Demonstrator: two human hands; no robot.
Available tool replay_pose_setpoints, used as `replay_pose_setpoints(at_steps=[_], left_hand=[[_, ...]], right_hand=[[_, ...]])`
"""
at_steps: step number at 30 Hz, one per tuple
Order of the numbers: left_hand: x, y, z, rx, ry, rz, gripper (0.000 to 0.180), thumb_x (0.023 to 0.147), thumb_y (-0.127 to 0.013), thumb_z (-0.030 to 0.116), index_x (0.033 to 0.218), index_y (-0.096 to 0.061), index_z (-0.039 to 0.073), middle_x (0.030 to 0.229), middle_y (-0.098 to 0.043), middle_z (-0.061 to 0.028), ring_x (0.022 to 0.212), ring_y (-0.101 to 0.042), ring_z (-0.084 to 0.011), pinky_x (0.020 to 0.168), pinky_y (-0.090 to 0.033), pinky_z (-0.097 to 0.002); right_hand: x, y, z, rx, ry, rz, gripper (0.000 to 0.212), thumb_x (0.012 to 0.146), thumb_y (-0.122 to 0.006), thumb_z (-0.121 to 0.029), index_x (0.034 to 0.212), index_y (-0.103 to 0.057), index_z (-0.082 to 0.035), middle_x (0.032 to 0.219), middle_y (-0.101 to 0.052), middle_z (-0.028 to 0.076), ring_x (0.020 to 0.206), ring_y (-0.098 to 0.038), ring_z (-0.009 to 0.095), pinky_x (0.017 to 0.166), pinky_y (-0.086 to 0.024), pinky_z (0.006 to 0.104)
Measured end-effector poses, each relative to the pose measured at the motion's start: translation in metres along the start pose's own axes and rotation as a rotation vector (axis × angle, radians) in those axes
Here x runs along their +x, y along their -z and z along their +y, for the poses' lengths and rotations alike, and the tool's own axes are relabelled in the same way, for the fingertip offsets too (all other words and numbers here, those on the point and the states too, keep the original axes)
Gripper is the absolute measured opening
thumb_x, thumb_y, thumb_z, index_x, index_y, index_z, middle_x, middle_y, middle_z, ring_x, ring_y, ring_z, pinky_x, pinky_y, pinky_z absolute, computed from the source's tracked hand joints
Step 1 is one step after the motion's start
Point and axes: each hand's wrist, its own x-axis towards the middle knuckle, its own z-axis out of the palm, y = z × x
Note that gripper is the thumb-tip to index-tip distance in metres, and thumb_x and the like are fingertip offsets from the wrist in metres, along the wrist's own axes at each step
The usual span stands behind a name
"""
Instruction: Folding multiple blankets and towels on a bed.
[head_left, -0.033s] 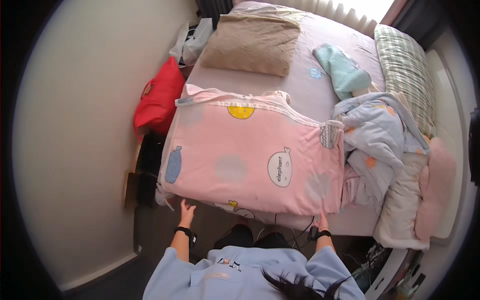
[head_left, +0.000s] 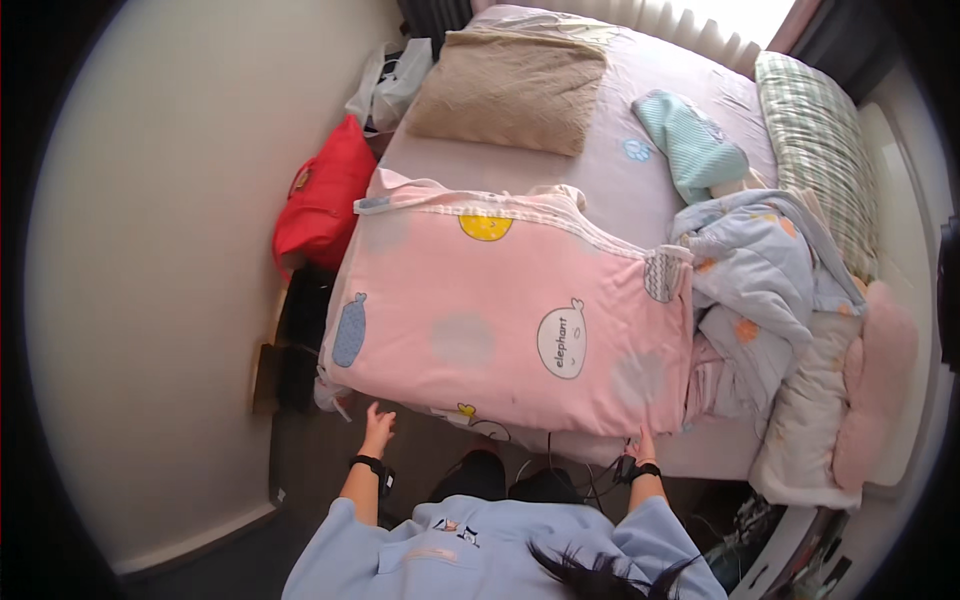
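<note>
The person's light-blue shirt (head_left: 450,560) is cut off by the lower edge, and dark hair (head_left: 580,572) covers part of it. The left hand (head_left: 378,430) is empty, fingers spread, just short of the pink blanket (head_left: 480,310). The right hand (head_left: 644,446) is at the blanket's near edge; its fingers are hard to make out, so whether it grips cannot be told. The blanket lies on the near part of the bed (head_left: 625,200), hiding the sheet beneath; its right edge meets a crumpled pale-blue quilt (head_left: 755,270). Beyond its far edge, bare sheet stretches to a brown blanket (head_left: 510,90). The window (head_left: 745,20) is cut off above.
</note>
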Motion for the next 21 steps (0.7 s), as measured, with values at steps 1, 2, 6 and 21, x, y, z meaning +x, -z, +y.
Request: replay_pose_setpoints(at_steps=[1, 2, 6, 21], left_hand=[[-0.004, -0.009, 0.003, 0.049, -0.013, -0.021, 0.069, 0.080, -0.059, 0.028, 0.136, -0.019, 0.017, 0.130, -0.037, -0.0139, 0.106, -0.047, -0.0237, 0.082, -0.041, -0.0427], [-0.003, -0.025, 0.010, 0.058, -0.049, -0.040, 0.068, 0.080, -0.060, 0.027, 0.135, -0.022, 0.016, 0.128, -0.039, -0.0134, 0.104, -0.048, -0.0226, 0.080, -0.042, -0.0396], [-0.007, -0.035, 0.035, 0.000, -0.169, 0.077, 0.055, 0.082, -0.056, 0.020, 0.130, -0.030, 0.013, 0.119, -0.045, -0.0102, 0.094, -0.051, -0.0162, 0.074, -0.044, -0.0313], [0.043, 0.010, 0.210, -0.641, -0.316, -0.246, 0.034, 0.085, -0.047, 0.019, 0.118, -0.041, 0.011, 0.098, -0.055, -0.0058, 0.077, -0.055, -0.0145, 0.067, -0.046, -0.0266]], right_hand=[[0.016, 0.007, -0.001, 0.008, 0.156, -0.261, 0.068, 0.072, -0.060, -0.055, 0.126, -0.043, -0.016, 0.112, -0.054, 0.006, 0.099, -0.049, 0.027, 0.073, -0.042, 0.0412], [0.036, 0.020, -0.001, 0.026, 0.318, -0.505, 0.063, 0.075, -0.058, -0.052, 0.126, -0.042, -0.020, 0.107, -0.055, 0.004, 0.096, -0.050, 0.021, 0.068, -0.041, 0.0373], [0.053, 0.002, -0.006, 0.332, 0.460, -0.155, 0.064, 0.077, -0.058, -0.049, 0.125, -0.044, -0.009, 0.118, -0.050, 0.008, 0.104, -0.047, 0.025, 0.083, -0.042, 0.0412], [-0.409, -0.194, -0.190, -0.115, 1.448, -0.120, 0.013, 0.076, -0.061, -0.008, 0.082, -0.052, -0.002, 0.071, -0.050, 0.000, 0.063, -0.044, 0.009, 0.055, -0.039, 0.0257]])
